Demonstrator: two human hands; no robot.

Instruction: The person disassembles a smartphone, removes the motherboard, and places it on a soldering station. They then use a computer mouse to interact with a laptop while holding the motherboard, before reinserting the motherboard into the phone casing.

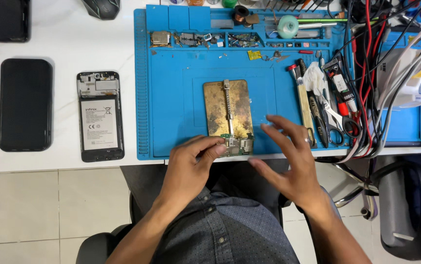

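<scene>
The left hand [193, 164] pinches the near left edge of a small green circuit board [235, 145] between thumb and fingertips, a narrow grip closed on the board. The board sits at the near end of a worn brass-coloured holder plate [217, 110], which has a metal clamp bar [227, 105] running down its middle. The plate lies in the centre of a blue work mat [171, 107], with the board at its 6 o'clock end, close to the table edge.

The right hand [288, 159] hovers at the board's 3 o'clock, fingers spread wide and holding nothing; its fingertips are just beside the plate but apart from it.

At 9 o'clock from the mat, on the white table [69, 39], lies an opened phone [100, 116] with its battery showing, and further out a black phone back [25, 104]. At 3 o'clock from the plate lie hand tools, among them tweezers and scissors [340, 124], beside a tangle of cables [371, 73]. A roll of pale green wire [287, 26] sits at the mat's 12 o'clock edge.
</scene>
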